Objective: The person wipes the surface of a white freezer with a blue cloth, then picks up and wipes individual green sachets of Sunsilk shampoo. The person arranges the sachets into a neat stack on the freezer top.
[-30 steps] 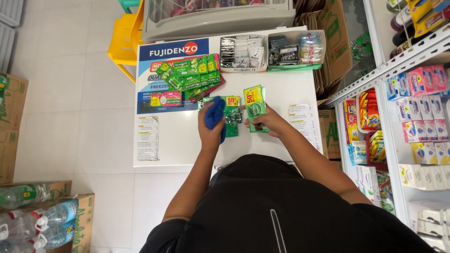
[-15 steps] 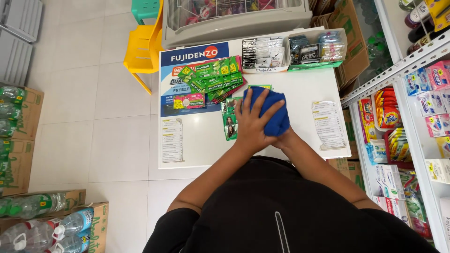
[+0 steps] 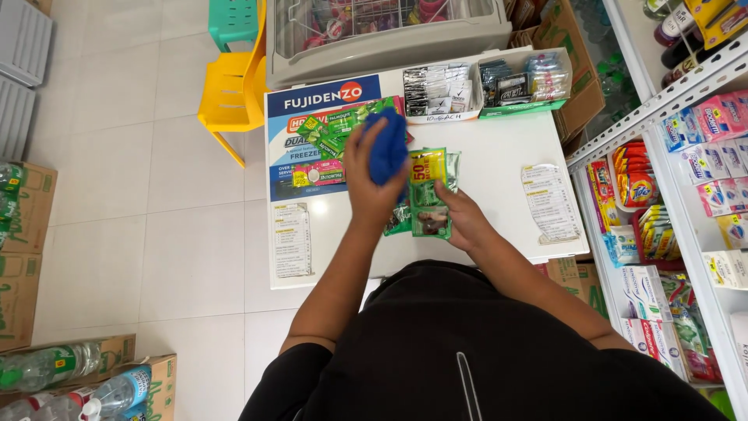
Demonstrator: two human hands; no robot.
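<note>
Left hand [image 3: 372, 183] has slid the blue cloth [image 3: 387, 148] toward the surface's [image 3: 499, 156] far edge | grip closed on cloth | right hand [image 3: 460, 218] pins green sachets [image 3: 430, 195] flat, fingers spread, steadying them.

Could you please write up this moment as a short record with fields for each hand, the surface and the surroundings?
Left hand: the left hand grips a blue cloth over the green sachets.
Right hand: the right hand rests on a green packet strip, pinning it flat.
Surface: white freezer lid, with a paper slip at the right.
Behind: two trays of small packets.
Surroundings: yellow chair at left, stocked shelves at right.
</note>
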